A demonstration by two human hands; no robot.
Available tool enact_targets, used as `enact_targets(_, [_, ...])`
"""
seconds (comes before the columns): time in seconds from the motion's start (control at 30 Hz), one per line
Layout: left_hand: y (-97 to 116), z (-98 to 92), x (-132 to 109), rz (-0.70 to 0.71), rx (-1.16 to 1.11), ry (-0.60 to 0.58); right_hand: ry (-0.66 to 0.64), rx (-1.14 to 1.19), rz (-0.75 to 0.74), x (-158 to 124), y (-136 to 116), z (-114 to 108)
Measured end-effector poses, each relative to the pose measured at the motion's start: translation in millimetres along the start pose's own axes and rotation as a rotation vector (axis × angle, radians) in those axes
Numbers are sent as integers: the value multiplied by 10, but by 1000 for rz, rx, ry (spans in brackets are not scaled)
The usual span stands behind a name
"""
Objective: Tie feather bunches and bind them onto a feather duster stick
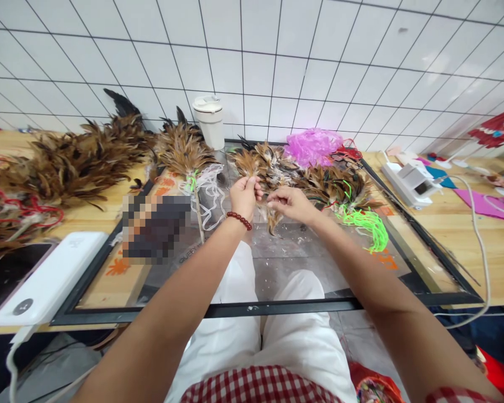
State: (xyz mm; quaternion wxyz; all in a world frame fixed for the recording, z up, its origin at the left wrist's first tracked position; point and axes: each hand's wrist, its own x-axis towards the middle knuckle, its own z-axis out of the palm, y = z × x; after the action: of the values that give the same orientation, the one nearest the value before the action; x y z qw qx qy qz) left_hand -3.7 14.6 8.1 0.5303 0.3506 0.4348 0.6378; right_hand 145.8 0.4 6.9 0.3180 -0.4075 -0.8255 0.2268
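My left hand (244,193), with a dark red bead bracelet (239,220) at the wrist, is closed, its thumb pressed on brown feathers (247,162) that fan out above it. Close on its right, my right hand (292,202) has thumb and fingertips pinched together; whatever lies between them is too small to make out. Just below those fingertips shows a small tan feather (272,221), and I cannot tell if it is held or lying. Beyond both hands is a loose heap of brown and black feathers (277,173) on the black-framed glass pane (258,308).
Left of the hands stand a feather bundle (185,148), white cord (212,196) and a white cup (210,120). Bright green strings (372,226) and a purple plastic bag (313,146) lie right. A white power bank (52,277) and a power strip (411,182) flank the frame.
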Motion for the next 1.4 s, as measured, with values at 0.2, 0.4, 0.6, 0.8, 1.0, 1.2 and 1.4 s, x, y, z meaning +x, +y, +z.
enact_targets(0.2, [18, -21, 5, 18, -21, 33, -27, -316, 200, 0, -286, 215])
enact_targets(0.4, [1, -14, 6, 41, -70, 34, 52, 154, 405, 76, -77, 78])
enact_targets(0.6, [4, 27, -66, -132, 1, -92, 258, 867, 457, 100, -29, -6])
enact_targets(0.8, [57, 40, -158, -266, 21, -237, 358, 763, 314, 99, -19, 52])
enact_targets(1.0, [28, 28, -166, -283, 95, -393, 364, 572, 232, 96, 59, 77])
enact_targets(1.2, [40, 28, -150, -248, 51, -290, 351, 487, 324, 93, 103, 46])
enact_targets(1.4, [60, 20, -124, -239, 5, -207, 189, -16, 340, 62, 192, 41])
